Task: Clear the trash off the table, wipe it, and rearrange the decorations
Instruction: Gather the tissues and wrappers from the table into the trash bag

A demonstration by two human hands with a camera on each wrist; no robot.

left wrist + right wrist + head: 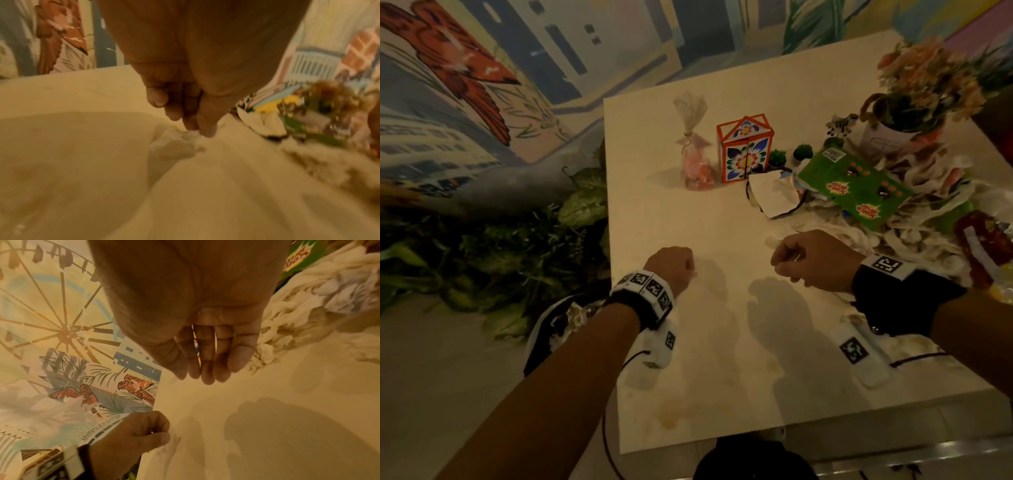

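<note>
Standing in its white pot (886, 138), flowers (928, 73).

A white table (722, 342) fills the frame's centre. At upper centre stand a cellophane gift bag (693, 147) and a floral house-shaped box (744, 150). Crumpled tissues (914, 236), a green wrapper (854, 188) and a torn white paper (774, 195) crowd the right, below a flower pot (893, 133).
</note>
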